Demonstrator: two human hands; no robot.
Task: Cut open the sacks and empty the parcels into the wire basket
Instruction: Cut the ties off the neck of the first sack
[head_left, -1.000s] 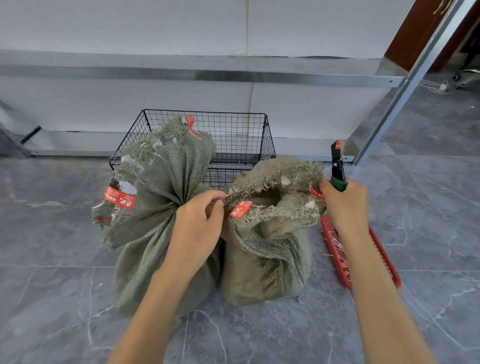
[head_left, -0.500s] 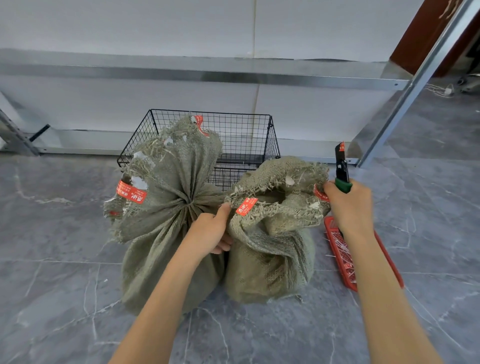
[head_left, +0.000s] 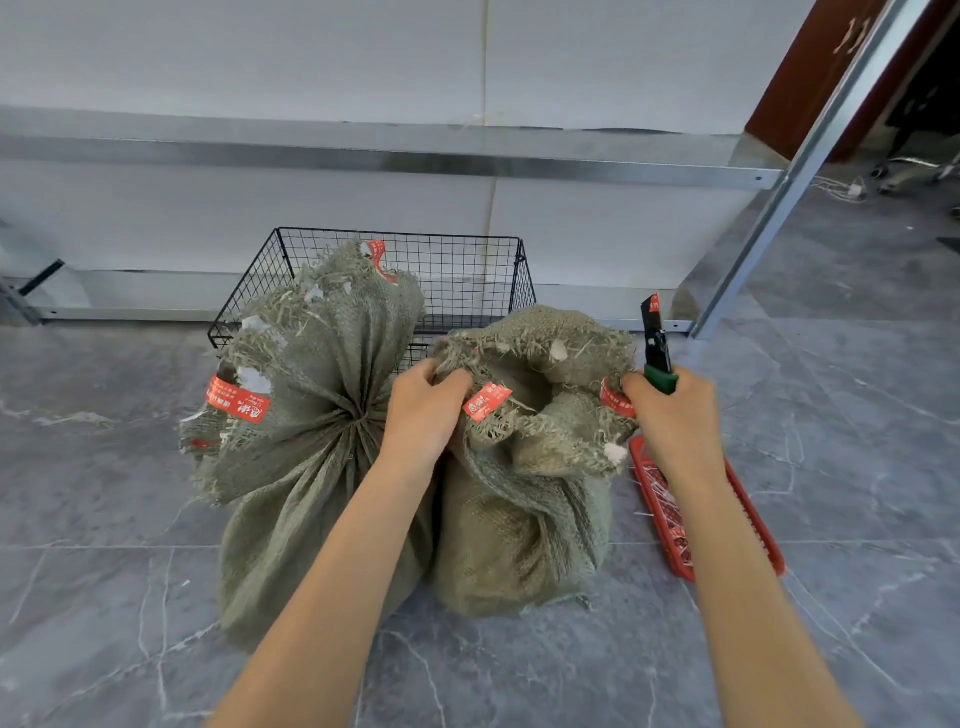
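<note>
Item: opened grey-green burlap sack (head_left: 519, 519), on the floor before the black wire basket (head_left: 467, 270). We note our left hand (head_left: 423, 410) has moved off the tied burlap sack (head_left: 311, 467) and now grips the open rim. Our right hand (head_left: 670, 415) holds the green-handled black cutter (head_left: 655, 343) at the opposite rim. We judge emptying is next.

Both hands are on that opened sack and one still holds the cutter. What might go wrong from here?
The right hand grips the green-handled cutter, black blade pointing up, while pinching the rim of the open grey-green burlap sack; the blade might nick the left hand or snag cloth. The black wire basket stands behind both sacks, so tipping this one in could knock over the tied burlap sack beside it.
</note>
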